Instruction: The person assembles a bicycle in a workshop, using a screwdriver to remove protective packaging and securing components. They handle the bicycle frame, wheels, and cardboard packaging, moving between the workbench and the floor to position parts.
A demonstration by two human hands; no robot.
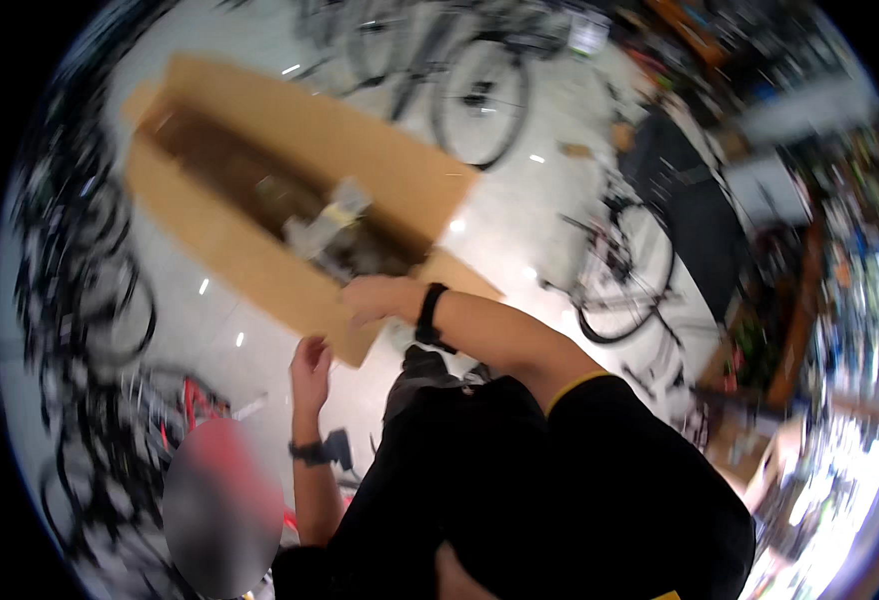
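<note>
Right hand point(380, 298) rests loosely curled on the near end flap of the long open brown cardboard box point(260, 215); grip unclear. Left hand point(310, 370) hovers half-open, empty, just below it. Clear plastic wrapping point(325, 225) lies inside, beyond the fingertips. Black bicycles point(480, 95) stand behind.

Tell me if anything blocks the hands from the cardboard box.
Nothing visible does. The right hand already rests on the near end of the long open cardboard box; the left hand hangs just below its edge, bare floor between.
</note>
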